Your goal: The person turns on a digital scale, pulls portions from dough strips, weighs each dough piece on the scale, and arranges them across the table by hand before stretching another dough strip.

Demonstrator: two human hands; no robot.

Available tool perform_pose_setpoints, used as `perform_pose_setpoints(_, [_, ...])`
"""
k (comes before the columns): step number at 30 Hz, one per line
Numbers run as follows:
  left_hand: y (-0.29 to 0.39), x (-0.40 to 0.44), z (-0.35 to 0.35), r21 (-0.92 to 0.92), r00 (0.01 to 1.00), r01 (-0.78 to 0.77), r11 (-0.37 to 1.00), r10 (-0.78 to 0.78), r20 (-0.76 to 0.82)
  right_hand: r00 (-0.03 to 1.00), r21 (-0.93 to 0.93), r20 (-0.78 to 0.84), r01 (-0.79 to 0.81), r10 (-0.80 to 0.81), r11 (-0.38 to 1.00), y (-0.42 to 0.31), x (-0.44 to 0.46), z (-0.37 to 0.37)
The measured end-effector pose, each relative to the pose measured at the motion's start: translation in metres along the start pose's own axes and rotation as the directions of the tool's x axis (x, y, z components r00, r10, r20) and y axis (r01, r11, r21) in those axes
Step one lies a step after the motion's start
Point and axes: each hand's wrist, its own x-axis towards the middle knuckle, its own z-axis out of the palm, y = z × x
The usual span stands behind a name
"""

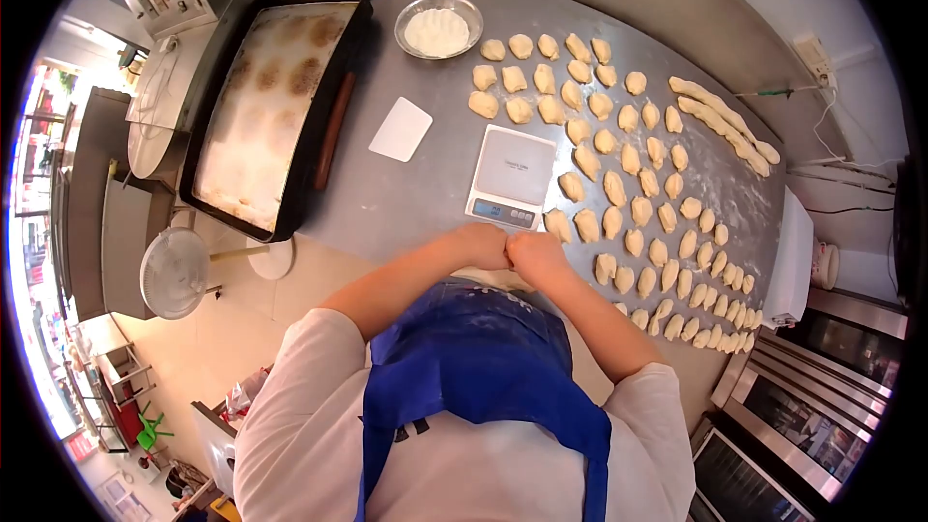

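The left hand point(483, 246) and the right hand point(534, 255) meet at the near edge of the metal desk point(430, 195), touching each other just on the near side of a digital scale point(515, 169). Their fingers look curled in, but at this angle I can't tell whether they grip anything between them. The scale's plate is bare, and its display is on the near side. To its right and far side lie many pale dough pieces point(614, 189) in rough rows, reaching to the desk's right end. Two long dough strips point(720, 126) lie side by side at the far right.

Left of the scale, a white flat card point(401, 130) lies on the desk. Beyond it, a bowl point(475, 31) holds white powder point(437, 32). At the far left stands a large dark pan point(232, 218), its pale inner surface marked with brown patches. The person wears a blue apron point(464, 358).
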Motion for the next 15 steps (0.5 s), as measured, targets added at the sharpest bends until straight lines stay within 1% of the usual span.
perform_pose_setpoints(2, [0.000,-0.009,-0.003,0.201,0.999,-0.030,0.979,0.033,-0.015,0.999,0.061,-0.026,-0.035,0.037,0.998,-0.011,-0.010,0.002])
perform_pose_setpoints(3, [-0.003,-0.012,-0.003,0.298,0.999,-0.042,0.954,0.050,-0.020,0.999,0.117,0.010,-0.041,0.040,0.992,-0.019,-0.015,0.003])
perform_pose_setpoints(5, [-0.025,-0.001,0.006,0.342,0.999,-0.003,0.940,0.017,-0.036,0.996,0.223,0.077,-0.056,0.039,0.973,-0.038,-0.014,-0.002])
perform_pose_setpoints(6, [-0.033,0.002,0.014,0.363,0.999,0.011,0.932,0.002,-0.034,0.999,0.325,0.004,-0.037,0.038,0.945,-0.049,-0.011,-0.010])
perform_pose_setpoints(8, [-0.037,-0.002,0.023,0.236,0.973,0.000,0.972,0.055,-0.225,0.987,0.505,-0.147,0.022,0.061,0.863,-0.065,-0.003,-0.038])
perform_pose_setpoints(10, [-0.036,-0.005,0.030,0.107,0.904,-0.038,0.994,0.080,-0.419,0.922,0.508,-0.350,0.036,0.168,0.860,-0.051,0.023,-0.068])
perform_pose_setpoints(11, [-0.024,-0.013,0.012,0.149,0.971,0.094,0.984,-0.058,-0.234,0.896,0.477,-0.391,0.002,0.210,0.879,-0.031,0.045,-0.066])
perform_pose_setpoints(12, [-0.026,-0.017,0.016,0.090,0.940,0.059,0.994,-0.025,-0.339,0.866,0.447,-0.434,-0.033,0.249,0.894,-0.011,0.059,-0.054])
perform_pose_setpoints(13, [-0.030,-0.024,0.024,0.036,0.896,0.018,0.999,0.000,-0.444,0.869,0.296,-0.466,-0.026,0.168,0.955,0.002,0.061,-0.034])
perform_pose_setpoints(15, [-0.051,-0.034,0.041,0.062,0.850,0.118,0.991,-0.069,-0.522,0.868,-0.028,-0.497,-0.011,-0.005,1.000,0.024,0.068,-0.009])
